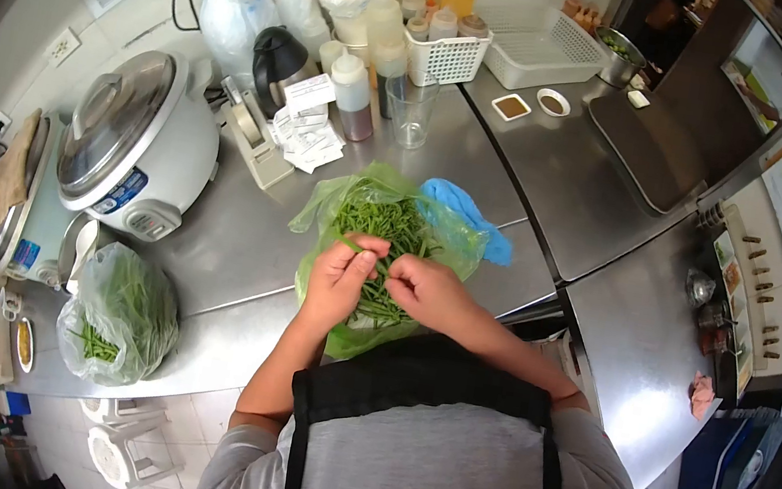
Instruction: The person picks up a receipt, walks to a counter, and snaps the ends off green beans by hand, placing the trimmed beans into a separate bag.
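A light-green plastic bag (324, 202) lies wide open on the steel counter, filled with a heap of green beans (380, 218). Above the heap, my left hand (342, 276) is closed, pinching a green bean (345, 240) between thumb and fingers. Close on its right, my right hand (420, 289) is curled shut, with its fingertips at the beans held between the two hands; the exact grip is partly hidden. A blue plastic bag or cloth (468, 218) touches the bag's right side.
A clear bag of green beans (122, 316) stands at the counter's left, below a large rice cooker (138, 146). Paper slips (308, 139), a squeeze bottle (350, 97) and a clear cup (412, 116) stand behind. White baskets (449, 59), small sauce dishes (510, 108) and a brown tray (642, 156) are farther right.
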